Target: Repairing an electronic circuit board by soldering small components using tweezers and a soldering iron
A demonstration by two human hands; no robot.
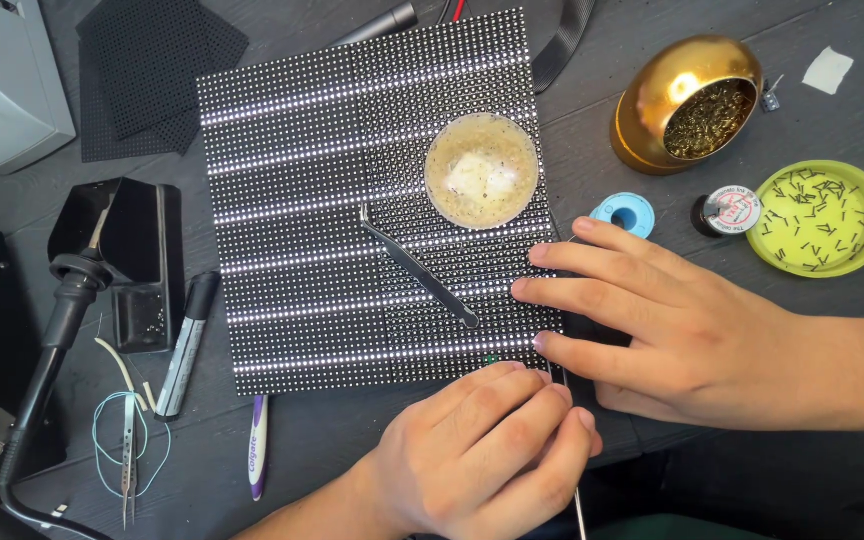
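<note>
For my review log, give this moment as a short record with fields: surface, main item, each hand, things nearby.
surface: dark grey table
main item: LED dot-matrix panel, lit in rows
on panel: round dish of flux paste; tweezers
left hand: fist at panel's lower right corner, pinching a thin wire
right hand: fingers flat on panel's right edge
nearby: soldering iron, gold tip-cleaner bowl, yellow-green lid of small parts
</note>
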